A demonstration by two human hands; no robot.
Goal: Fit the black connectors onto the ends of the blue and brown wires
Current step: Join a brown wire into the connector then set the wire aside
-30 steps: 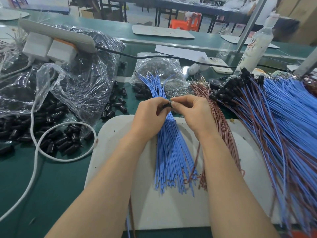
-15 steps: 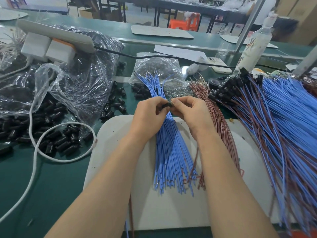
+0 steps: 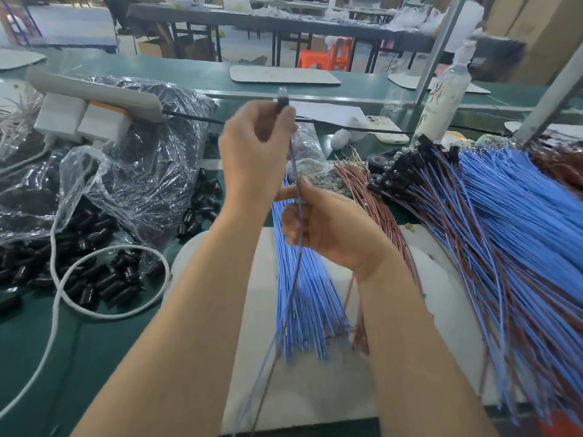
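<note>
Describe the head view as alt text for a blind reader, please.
A person's left hand is raised, pinching a black connector at the top of a blue and brown wire pair, while the right hand grips the wires lower down. Beneath lie loose blue wires on a white mat, spare connectors to the left and finished wires to the right.

The left grip (image 3: 255, 152) and right grip (image 3: 331, 228) are bare hands on uncovered forearms (image 3: 189, 326) (as far as visible).

White pwr strip (image 3: 94, 91), white cable (image 3: 110, 316), bottle (image 3: 441, 99), phone (image 3: 386, 129), orange stool (image 3: 325, 58)
</note>
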